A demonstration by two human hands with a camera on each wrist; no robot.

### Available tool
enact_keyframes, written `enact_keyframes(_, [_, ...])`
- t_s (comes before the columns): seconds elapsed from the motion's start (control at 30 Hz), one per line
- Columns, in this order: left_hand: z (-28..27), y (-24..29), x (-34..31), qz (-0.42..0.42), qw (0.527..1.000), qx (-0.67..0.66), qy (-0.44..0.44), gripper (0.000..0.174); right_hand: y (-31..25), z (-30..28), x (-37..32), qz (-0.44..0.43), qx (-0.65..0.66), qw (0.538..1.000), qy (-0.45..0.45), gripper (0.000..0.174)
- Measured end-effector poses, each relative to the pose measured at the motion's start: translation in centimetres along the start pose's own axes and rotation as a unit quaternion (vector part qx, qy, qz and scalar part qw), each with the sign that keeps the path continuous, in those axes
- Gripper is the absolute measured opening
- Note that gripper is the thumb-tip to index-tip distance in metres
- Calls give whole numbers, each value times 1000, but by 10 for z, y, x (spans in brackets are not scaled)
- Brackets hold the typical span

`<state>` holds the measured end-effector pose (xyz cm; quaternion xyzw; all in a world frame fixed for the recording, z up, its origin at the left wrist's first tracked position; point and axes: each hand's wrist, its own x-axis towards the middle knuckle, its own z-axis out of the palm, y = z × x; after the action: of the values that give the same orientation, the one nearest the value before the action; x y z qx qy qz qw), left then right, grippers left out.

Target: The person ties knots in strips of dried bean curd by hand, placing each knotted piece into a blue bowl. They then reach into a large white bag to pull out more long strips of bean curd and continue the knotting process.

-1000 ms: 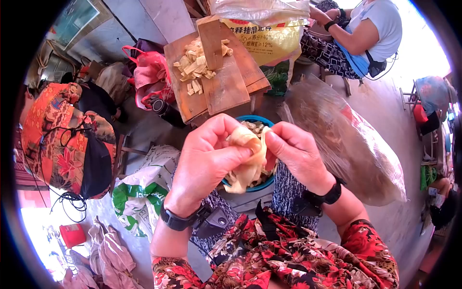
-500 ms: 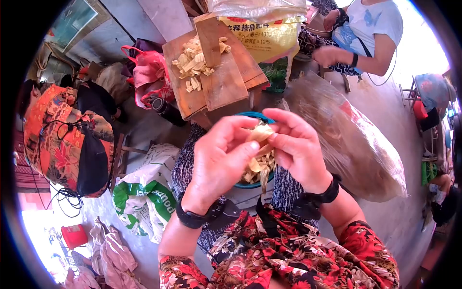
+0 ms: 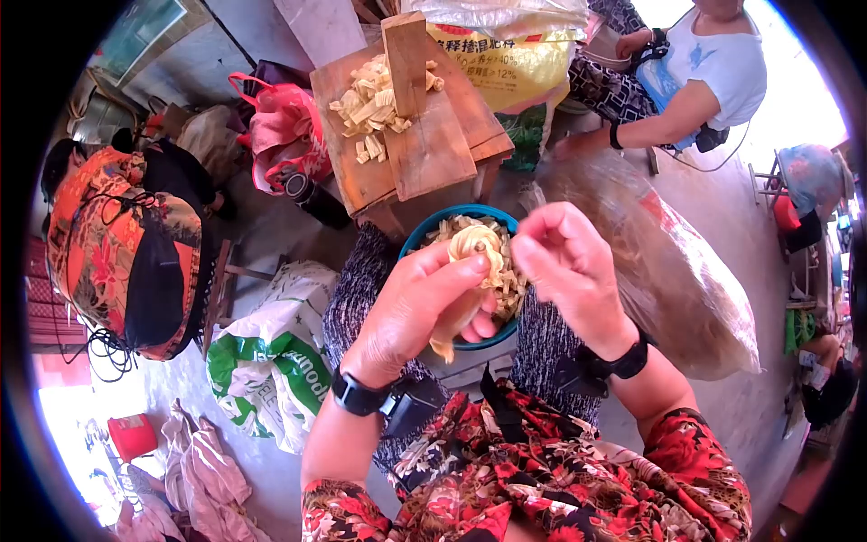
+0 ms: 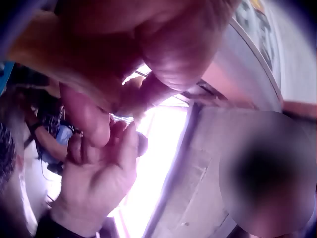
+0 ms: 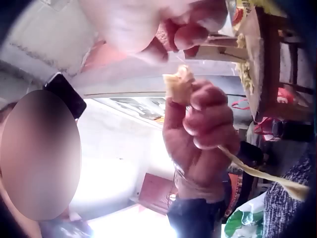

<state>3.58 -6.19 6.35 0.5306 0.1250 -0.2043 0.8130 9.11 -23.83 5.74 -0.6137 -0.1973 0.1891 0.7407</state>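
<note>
A long, pale yellow, soft strip [image 3: 474, 246], rolled into a bundle at one end, is pinched between the thumb and fingers of my left hand [image 3: 420, 303]. In the right wrist view its loose tail [image 5: 267, 174] trails out below the left fist. My right hand [image 3: 571, 271] is just right of the bundle and apart from it, fingers loosely bent, with nothing visible in them. Under both hands a blue basin [image 3: 408, 242] holds many similar yellowish pieces [image 3: 515, 294], partly hidden by the left hand.
Beyond the basin, a wooden stool [image 3: 339, 172] bears a board with an upright wooden piece [image 3: 404, 68] and chopped yellow bits [image 3: 366, 95]. A large plastic sack [image 3: 668, 271] lies to the right. A white-green bag [image 3: 271, 361] is at left. Another person [image 3: 695, 99] sits back right.
The strip went from spread out between both hands to rolled up in the left hand. My right hand has drawn off to the right. The other person's arm now reaches toward the plastic sack.
</note>
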Motion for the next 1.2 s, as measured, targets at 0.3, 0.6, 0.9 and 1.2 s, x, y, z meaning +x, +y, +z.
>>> enact_keyframes(0.3, [-23, 6, -17, 121, 984, 108, 73, 12, -14, -16, -19, 135, 37, 985, -102, 30])
enact_keyframes(0.6, [-14, 2, -10, 214, 930, 275, 119, 7, -6, -27, 22, 209, -22, 953, -220, 39])
enact_keyframes(0.9, [-45, 9, -12, 264, 868, 403, 121, 10, 7, -18, 48, 311, -11, 873, -375, 29])
enact_keyframes(1.2, [-91, 39, 89, 228, 841, 371, 321, 22, 62, -5, 149, -168, -352, 921, 4, 14])
